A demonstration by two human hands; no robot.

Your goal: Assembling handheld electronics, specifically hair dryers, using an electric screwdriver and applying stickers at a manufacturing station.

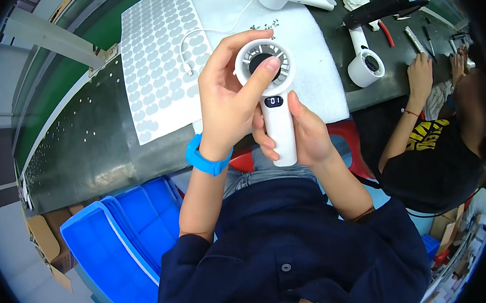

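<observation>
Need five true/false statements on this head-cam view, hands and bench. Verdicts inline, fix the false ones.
1. The left hand holds the head of a white handheld fan. True.
2. The right hand is on a blue tray. False: it is at the fan's handle.
3. The blue wristband is on the right wrist. False: it is on the left wrist.
4. A white cable lies partly over the sheet of grey stickers. True.
5. The small display on the held fan is dark. False: it is lit.
</observation>
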